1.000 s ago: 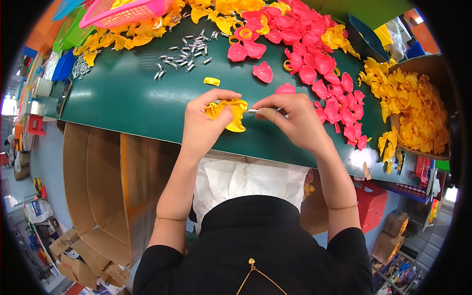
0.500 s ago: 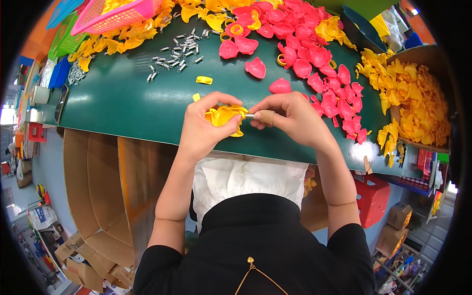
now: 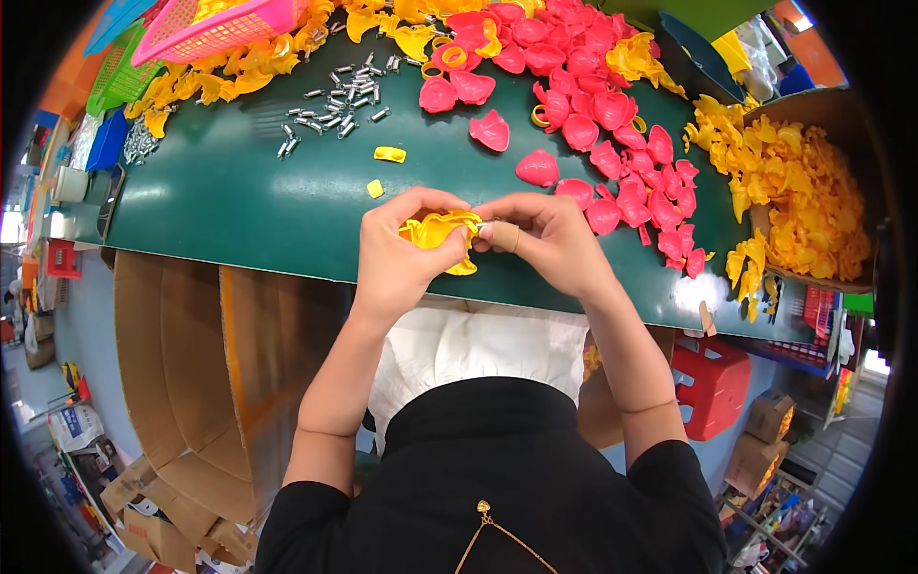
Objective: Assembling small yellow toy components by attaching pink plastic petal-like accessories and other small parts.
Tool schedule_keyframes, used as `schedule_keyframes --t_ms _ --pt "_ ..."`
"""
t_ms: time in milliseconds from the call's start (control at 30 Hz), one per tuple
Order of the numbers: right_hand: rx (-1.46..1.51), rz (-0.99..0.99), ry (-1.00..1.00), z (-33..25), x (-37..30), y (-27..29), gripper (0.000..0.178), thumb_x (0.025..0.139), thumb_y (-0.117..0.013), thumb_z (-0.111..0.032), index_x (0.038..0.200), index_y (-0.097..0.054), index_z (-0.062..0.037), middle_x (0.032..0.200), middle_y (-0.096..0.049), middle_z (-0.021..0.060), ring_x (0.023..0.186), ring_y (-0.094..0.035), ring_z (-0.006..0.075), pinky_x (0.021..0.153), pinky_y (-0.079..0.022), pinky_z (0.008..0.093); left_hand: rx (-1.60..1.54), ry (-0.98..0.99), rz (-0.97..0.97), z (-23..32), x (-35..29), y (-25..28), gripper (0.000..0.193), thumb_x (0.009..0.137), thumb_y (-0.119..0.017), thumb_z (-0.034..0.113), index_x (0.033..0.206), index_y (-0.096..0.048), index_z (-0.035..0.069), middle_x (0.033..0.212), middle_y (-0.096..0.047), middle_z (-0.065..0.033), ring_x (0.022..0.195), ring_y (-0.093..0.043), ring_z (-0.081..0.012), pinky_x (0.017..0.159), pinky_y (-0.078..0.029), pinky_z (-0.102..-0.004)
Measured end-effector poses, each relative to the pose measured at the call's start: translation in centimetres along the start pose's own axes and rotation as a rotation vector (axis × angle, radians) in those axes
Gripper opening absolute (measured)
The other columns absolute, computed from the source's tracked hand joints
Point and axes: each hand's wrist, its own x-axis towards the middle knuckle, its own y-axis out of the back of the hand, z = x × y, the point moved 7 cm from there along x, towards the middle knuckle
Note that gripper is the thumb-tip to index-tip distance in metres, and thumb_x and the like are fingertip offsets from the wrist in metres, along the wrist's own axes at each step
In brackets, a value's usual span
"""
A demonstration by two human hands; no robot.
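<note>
My left hand (image 3: pixel 402 258) is closed around a hollow, curved yellow plastic piece (image 3: pixel 435 230), its open side facing up. At that piece's right end, my right hand (image 3: pixel 540 239) pinches a small metal spring (image 3: pixel 484 231), mostly covered by the fingertips. A tan bandage is wrapped round a finger of the right hand. Both hands meet above the near edge of the green table (image 3: pixel 239 206). Just beyond them lie two small yellow parts, a squarish one (image 3: pixel 375 188) and a longer one (image 3: pixel 389 153). Loose metal springs (image 3: pixel 349 100) are scattered farther off.
Pink plastic shells (image 3: pixel 579 132) spread across the right middle. A cardboard box (image 3: pixel 865 215) of yellow pieces stands at the right. Farther left are a pink basket (image 3: pixel 215 33), a green basket (image 3: pixel 120 86) and a blue bin (image 3: pixel 111 142). A red stool (image 3: pixel 715 387) is below the table.
My right hand has moved in toward my left, so less of the spring shows and it sits closer against the yellow piece. The view has shifted slightly.
</note>
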Motion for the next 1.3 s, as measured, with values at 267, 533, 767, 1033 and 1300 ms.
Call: schedule_keyframes --t_ms 267,533,767,1033,1300 --pt "-0.97 0.377 0.284 -3.8 2.9 3.4 0.024 0.084 -0.07 -0.022 0.097 -0.068 -0.0017 0.092 -0.062 0.0099 0.081 -0.058 0.0269 0.072 -0.048 0.0341 1.065 -0.435 0.016 2.3 -5.6 -2.8 0.043 0.072 -0.078 0.019 0.11 -0.063 0.004 0.116 -0.057 -0.0079 0.108 -0.046 -0.0353 0.095 -0.039 -0.0416" --pt "-1.034 0.438 0.355 -4.5 6.1 3.8 0.024 0.078 -0.076 -0.023 0.088 -0.069 -0.0021 0.083 -0.067 0.0074 0.073 -0.064 0.0208 0.063 -0.049 0.0324 1.044 -0.496 0.081 -0.1 -3.2 -2.5 0.041 0.073 -0.075 0.017 0.109 -0.063 0.003 0.108 -0.059 -0.0093 0.11 -0.049 -0.0369 0.089 -0.049 -0.041" --pt "-0.664 0.4 0.457 -2.7 0.8 -0.7 0.011 0.077 -0.074 -0.004 0.086 -0.068 -0.0011 0.075 -0.069 0.0077 0.065 -0.068 0.0155 0.054 -0.048 0.0256 1.086 -0.678 0.048 0.2 -4.0 -3.0 0.026 0.072 -0.066 0.002 0.097 -0.068 -0.001 0.099 -0.062 -0.0096 0.11 -0.053 -0.036 0.086 -0.055 -0.0395" --pt "-0.786 0.443 0.476 -1.5 0.4 -1.5 0.011 0.076 -0.074 -0.004 0.083 -0.066 -0.0015 0.073 -0.067 0.0095 0.063 -0.067 0.0226 0.053 -0.05 0.0304 1.079 -0.721 0.088 0.3 -3.8 -3.2 0.027 0.072 -0.066 0.001 0.098 -0.069 -0.003 0.099 -0.063 -0.0099 0.109 -0.054 -0.0346 0.085 -0.057 -0.0383" --pt "-0.948 0.374 0.567 -1.8 -1.2 -2.1 0.012 0.079 -0.072 -0.008 0.088 -0.066 -0.0034 0.075 -0.067 0.0102 0.064 -0.066 0.0272 0.054 -0.05 0.0351 1.132 -0.761 0.035 0.3 -3.9 -3.5 0.029 0.07 -0.065 0.002 0.098 -0.07 -0.002 0.1 -0.064 -0.01 0.107 -0.055 -0.0346 0.083 -0.056 -0.0373"
